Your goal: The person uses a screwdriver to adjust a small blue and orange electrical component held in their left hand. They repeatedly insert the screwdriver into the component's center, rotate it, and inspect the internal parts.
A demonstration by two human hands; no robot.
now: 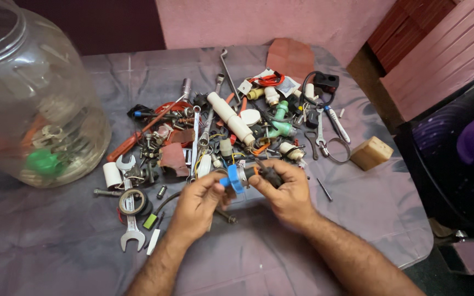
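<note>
My left hand and my right hand meet above the table's near middle. Together they hold a small part with a blue plastic piece at its left end and a dark, black piece at its right end. The left fingers pinch the blue end; the right fingers grip the dark end. Just behind the hands lies a heap of small hardware: a white plastic pipe, green fittings, wrenches and bolts.
A big clear plastic jar with bits inside stands at the left. A spanner and a tape roll lie left of my hands. A wooden block sits at the right, near the grey cloth-covered table's edge.
</note>
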